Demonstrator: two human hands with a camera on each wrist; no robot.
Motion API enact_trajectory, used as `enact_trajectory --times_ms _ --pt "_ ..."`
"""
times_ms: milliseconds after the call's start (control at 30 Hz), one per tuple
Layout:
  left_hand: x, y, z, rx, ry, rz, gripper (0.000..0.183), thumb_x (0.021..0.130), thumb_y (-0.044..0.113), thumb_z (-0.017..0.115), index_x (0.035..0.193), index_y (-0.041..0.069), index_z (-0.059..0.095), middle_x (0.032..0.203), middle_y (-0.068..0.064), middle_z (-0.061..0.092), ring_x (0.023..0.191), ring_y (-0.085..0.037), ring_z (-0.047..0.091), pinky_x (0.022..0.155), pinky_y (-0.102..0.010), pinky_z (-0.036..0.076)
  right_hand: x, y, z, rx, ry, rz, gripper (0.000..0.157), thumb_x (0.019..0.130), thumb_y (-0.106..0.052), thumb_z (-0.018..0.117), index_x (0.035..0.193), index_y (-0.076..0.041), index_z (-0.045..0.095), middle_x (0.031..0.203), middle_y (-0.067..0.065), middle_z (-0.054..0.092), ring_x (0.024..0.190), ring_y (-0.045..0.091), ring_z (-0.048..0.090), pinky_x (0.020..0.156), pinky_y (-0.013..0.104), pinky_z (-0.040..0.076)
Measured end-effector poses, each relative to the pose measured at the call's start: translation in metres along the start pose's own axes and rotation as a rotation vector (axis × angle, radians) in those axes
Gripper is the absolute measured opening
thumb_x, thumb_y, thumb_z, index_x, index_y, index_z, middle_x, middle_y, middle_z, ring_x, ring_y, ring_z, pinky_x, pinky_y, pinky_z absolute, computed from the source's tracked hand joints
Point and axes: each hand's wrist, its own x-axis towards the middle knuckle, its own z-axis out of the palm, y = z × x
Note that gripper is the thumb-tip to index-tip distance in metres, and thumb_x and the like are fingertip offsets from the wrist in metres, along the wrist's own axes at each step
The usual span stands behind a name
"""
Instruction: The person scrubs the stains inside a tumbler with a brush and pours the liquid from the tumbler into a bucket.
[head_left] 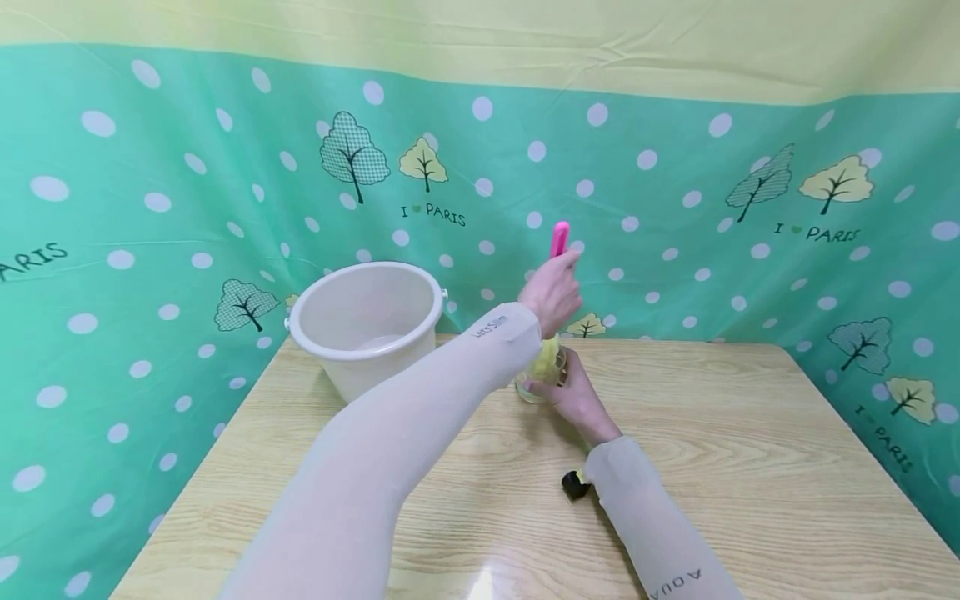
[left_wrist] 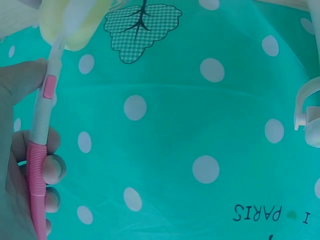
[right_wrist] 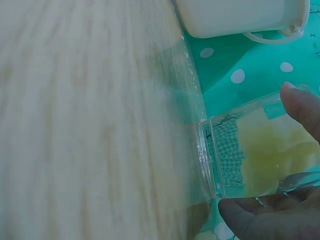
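My left hand (head_left: pixel 552 293) grips the pink-and-white handle (left_wrist: pixel 37 167); my right hand (head_left: pixel 573 396) clasps the glass (right_wrist: pixel 228 155) below, yellow sponge (right_wrist: pixel 265 157) inside.

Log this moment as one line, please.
left hand: grips pink-and-white handle | right hand: holds clear container | yellow sponge: inside container | white bucket: left of container

A table (head_left: pixel 750 433) with a pale brown wood-grain top carries the things. A white bucket (head_left: pixel 341 367) stands upright at its far left corner. Right of the bucket, towards the far side, a clear cup (right_wrist: pixel 260 155) has its base down at the tabletop, though firm contact is hard to confirm. Nearer the front lies a small black object (head_left: pixel 573 486), partly hidden.
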Motion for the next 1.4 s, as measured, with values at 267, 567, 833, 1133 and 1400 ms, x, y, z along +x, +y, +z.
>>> enact_trajectory --times_ms 267,567,833,1133,1400 --pt "-0.001 -0.001 0.005 -0.028 -0.015 -0.006 0.030 0.090 0.031 0.056 0.111 0.012 0.067 0.106 -0.007 0.068 0.112 -0.030 0.051 0.105 -0.046 0.016 0.000 -0.002 0.000 -0.002 -0.002 0.011 0.093 0.080 -0.031 0.077 0.150 -0.019 0.017 0.154 0.009 0.021 0.137 0.035 0.028 0.107 0.052 0.029" --pt "-0.005 -0.001 0.008 -0.077 -0.017 0.014 0.030 0.088 0.031 0.054 0.110 0.016 0.067 0.104 -0.004 0.069 0.095 -0.023 0.053 0.100 -0.043 0.020 0.000 -0.003 0.001 0.009 0.003 0.019 0.091 0.080 -0.030 0.077 0.149 -0.020 0.020 0.151 0.007 0.027 0.136 0.033 0.029 0.106 0.051 0.031" --pt "-0.005 -0.001 0.005 -0.098 0.006 0.036 0.030 0.086 0.029 0.052 0.106 0.013 0.068 0.094 -0.002 0.068 0.090 -0.021 0.052 0.097 -0.041 0.021 -0.001 -0.004 0.001 0.038 -0.001 0.023 0.089 0.079 -0.028 0.078 0.147 -0.020 0.022 0.145 0.003 0.034 0.130 0.029 0.038 0.105 0.049 0.033" --pt "-0.004 0.000 0.006 -0.139 0.042 0.026 0.031 0.085 0.032 0.052 0.104 0.014 0.068 0.094 -0.002 0.067 0.088 -0.021 0.051 0.098 -0.041 0.022 -0.011 -0.023 0.000 0.043 -0.020 0.018 0.086 0.081 -0.020 0.076 0.147 -0.012 0.021 0.144 0.010 0.034 0.130 0.031 0.038 0.106 0.047 0.032" --pt "-0.003 0.003 0.007 -0.105 0.033 0.005 0.027 0.089 0.031 0.054 0.105 0.015 0.067 0.095 0.000 0.067 0.088 -0.020 0.050 0.097 -0.040 0.023 0.002 -0.004 0.001 0.049 -0.013 0.010 0.092 0.078 -0.029 0.079 0.148 -0.017 0.020 0.147 0.008 0.031 0.132 0.030 0.035 0.106 0.047 0.033"
